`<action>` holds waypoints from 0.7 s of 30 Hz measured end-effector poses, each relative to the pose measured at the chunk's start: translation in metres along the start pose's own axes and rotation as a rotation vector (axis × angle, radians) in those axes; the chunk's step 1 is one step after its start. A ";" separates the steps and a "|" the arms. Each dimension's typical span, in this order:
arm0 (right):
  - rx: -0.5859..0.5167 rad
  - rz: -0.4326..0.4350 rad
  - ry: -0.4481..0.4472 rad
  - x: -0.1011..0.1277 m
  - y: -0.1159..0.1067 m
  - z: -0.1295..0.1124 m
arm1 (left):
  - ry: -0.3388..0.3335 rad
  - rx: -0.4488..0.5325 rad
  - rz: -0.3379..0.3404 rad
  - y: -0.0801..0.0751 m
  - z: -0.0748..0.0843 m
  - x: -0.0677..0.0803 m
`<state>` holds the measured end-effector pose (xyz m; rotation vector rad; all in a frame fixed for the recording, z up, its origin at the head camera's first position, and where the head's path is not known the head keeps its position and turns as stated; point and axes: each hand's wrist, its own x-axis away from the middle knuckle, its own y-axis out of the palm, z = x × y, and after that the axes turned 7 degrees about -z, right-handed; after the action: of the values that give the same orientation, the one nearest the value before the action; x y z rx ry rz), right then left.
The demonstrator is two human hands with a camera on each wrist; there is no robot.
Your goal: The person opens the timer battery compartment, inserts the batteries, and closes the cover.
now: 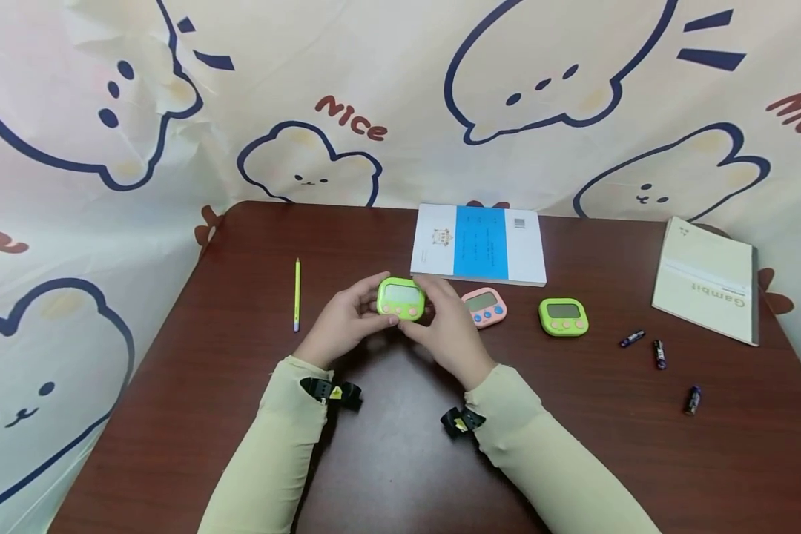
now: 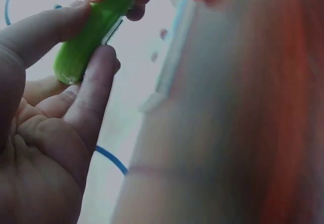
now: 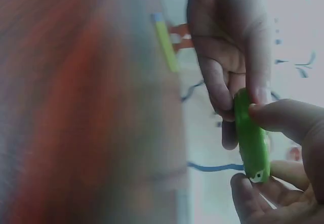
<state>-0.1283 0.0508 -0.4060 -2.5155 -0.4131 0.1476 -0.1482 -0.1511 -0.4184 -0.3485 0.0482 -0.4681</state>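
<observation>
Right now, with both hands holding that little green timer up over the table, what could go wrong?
The small green plastic timer is only pinched at its edges by the left hand and the right hand, so it might slip and drop onto the dark wooden table. Three small loose batteries lie near the table's right side; a bump might roll them off.

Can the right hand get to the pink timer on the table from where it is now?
Probably yes: the pink timer lies just beside the right hand with bare table between, but that hand and the left hand both grip the green timer.
</observation>
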 end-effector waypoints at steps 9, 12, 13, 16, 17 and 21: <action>-0.053 0.079 -0.124 0.034 -0.043 -0.015 | 0.133 -0.022 -0.033 0.024 0.051 0.009; -0.031 0.115 -0.147 0.046 -0.056 -0.017 | 0.181 -0.071 -0.020 0.033 0.064 0.011; -0.024 0.122 -0.153 0.050 -0.061 -0.017 | 0.194 -0.075 -0.017 0.037 0.068 0.011; -0.007 0.123 -0.185 0.061 -0.074 -0.018 | 0.225 -0.062 -0.011 0.045 0.077 0.013; -0.011 0.116 -0.196 0.064 -0.077 -0.019 | 0.231 -0.053 -0.008 0.047 0.079 0.014; -0.029 0.094 -0.242 0.075 -0.089 -0.021 | 0.241 -0.022 -0.008 0.054 0.087 0.018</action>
<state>-0.0765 0.1340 -0.3397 -2.5551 -0.3943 0.4897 -0.0977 -0.0866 -0.3547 -0.3125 0.2861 -0.5159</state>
